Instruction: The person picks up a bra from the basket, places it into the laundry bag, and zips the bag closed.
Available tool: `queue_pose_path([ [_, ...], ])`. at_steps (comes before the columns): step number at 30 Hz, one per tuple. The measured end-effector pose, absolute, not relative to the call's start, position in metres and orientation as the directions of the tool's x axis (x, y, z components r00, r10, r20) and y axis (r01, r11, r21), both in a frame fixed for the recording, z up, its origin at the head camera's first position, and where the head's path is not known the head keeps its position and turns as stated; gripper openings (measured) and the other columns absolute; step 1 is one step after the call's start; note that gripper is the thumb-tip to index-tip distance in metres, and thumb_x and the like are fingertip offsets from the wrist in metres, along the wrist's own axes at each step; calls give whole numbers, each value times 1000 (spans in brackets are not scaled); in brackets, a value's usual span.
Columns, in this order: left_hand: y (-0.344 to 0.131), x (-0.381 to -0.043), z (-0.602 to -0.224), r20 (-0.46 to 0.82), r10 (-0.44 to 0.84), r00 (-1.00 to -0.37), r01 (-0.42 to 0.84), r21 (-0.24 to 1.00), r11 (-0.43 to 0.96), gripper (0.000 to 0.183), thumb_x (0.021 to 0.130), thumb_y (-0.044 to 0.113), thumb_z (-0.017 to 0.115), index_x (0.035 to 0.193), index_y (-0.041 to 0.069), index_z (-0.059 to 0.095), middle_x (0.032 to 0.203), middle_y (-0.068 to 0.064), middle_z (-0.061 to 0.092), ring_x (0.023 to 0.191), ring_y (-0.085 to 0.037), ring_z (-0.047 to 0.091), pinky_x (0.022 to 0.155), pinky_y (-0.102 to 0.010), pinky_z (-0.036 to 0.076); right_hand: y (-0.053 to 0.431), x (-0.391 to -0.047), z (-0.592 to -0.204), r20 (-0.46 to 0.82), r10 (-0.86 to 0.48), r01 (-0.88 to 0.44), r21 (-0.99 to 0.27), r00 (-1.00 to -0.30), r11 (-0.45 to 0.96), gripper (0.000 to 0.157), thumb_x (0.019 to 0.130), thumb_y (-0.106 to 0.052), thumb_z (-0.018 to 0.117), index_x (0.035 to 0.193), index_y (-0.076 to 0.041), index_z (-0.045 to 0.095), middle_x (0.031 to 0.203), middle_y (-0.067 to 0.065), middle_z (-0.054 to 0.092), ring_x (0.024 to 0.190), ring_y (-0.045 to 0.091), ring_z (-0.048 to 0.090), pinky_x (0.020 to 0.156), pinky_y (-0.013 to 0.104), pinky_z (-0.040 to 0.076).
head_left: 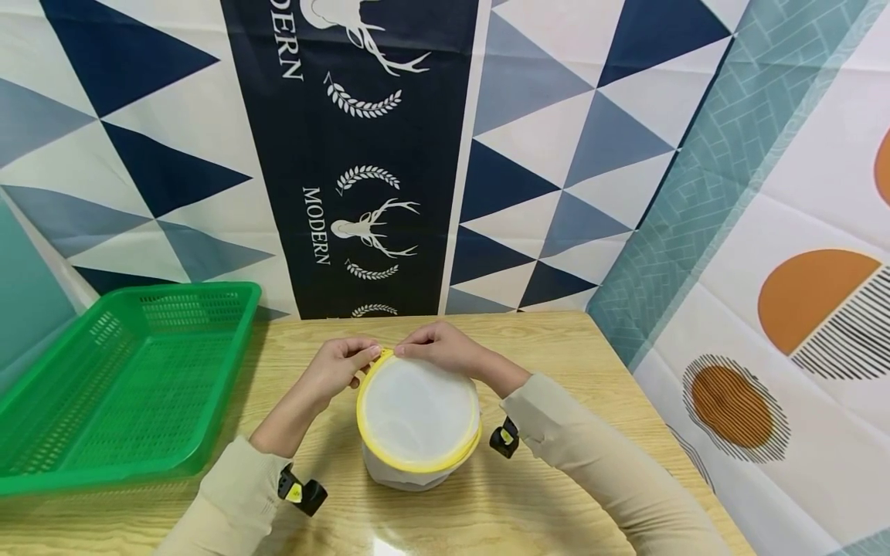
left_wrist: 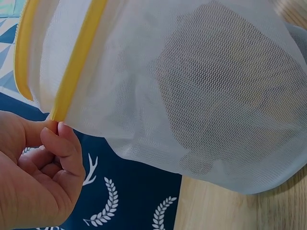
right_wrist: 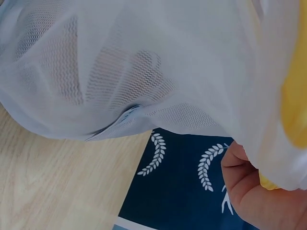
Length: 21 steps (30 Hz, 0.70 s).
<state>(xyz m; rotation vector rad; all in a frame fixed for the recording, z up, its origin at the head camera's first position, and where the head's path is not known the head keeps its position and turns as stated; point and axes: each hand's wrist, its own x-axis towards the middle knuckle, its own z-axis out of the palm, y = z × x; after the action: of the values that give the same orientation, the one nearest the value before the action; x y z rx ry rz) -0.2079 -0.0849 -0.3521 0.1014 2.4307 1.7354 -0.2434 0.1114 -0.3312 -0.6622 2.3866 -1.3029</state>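
A white mesh laundry bag [head_left: 419, 413], round with a flat top and yellow trim, stands on the wooden table. My left hand [head_left: 331, 372] pinches the yellow edge at the bag's far left side. In the left wrist view, the thumb and index finger meet on the yellow band [left_wrist: 76, 62], beside the white mesh wall [left_wrist: 139, 91]. My right hand [head_left: 448, 349] holds the far edge of the rim, close to the left one. The right wrist view shows its curled fingers [right_wrist: 240, 167] by the yellow trim [right_wrist: 295, 91]; its fingertips are partly hidden behind the fabric.
A green plastic basket [head_left: 252, 309] with slotted walls stands on the table [head_left: 549, 355] at the left. Behind the table hangs a patterned cloth [head_left: 535, 154] with triangles and deer heads. Another printed cloth [head_left: 751, 324] borders the right side.
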Motion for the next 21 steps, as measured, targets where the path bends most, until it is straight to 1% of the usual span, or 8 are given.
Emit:
queue_pose_path([
  [5, -84, -207, -352, -84, 148, -985, -31, 944, 330, 28, 90, 27, 49, 105, 5, 61, 83, -4, 58, 72, -14, 51, 52, -23, 41, 114, -242, -332, -81, -541, -225, -851, -837, 474, 23, 83, -32, 60, 96, -15, 69, 95, 2, 66, 62, 10, 61, 56, 30, 52],
  [13, -85, -206, -355, -83, 144, -986, -32, 944, 328, 28, 90, 27, 50, 104, 5, 60, 83, -3, 58, 69, -13, 51, 54, -23, 42, 116, -245, -335, -86, -512, -205, -850, -855, 485, 24, 83, -29, 60, 98, -13, 69, 99, 3, 65, 63, 9, 61, 57, 28, 52],
  [17, -86, -207, -356, -87, 143, -986, -35, 943, 331, 29, 90, 27, 49, 105, 5, 60, 85, -3, 59, 71, -13, 53, 54, -23, 42, 116, -247, -335, -98, -523, -198, -855, -847, 480, 25, 84, -27, 59, 100, -9, 68, 99, 6, 65, 61, 8, 60, 56, 28, 52],
  [21, -86, -207, -356, -91, 142, -986, -39, 942, 334, 29, 90, 27, 49, 105, 5, 60, 86, -4, 59, 73, -13, 52, 54, -23, 42, 115, -248, -335, -107, -530, -197, -853, -841, 484, 23, 84, -26, 59, 99, -11, 68, 98, 5, 65, 61, 9, 60, 56, 28, 52],
])
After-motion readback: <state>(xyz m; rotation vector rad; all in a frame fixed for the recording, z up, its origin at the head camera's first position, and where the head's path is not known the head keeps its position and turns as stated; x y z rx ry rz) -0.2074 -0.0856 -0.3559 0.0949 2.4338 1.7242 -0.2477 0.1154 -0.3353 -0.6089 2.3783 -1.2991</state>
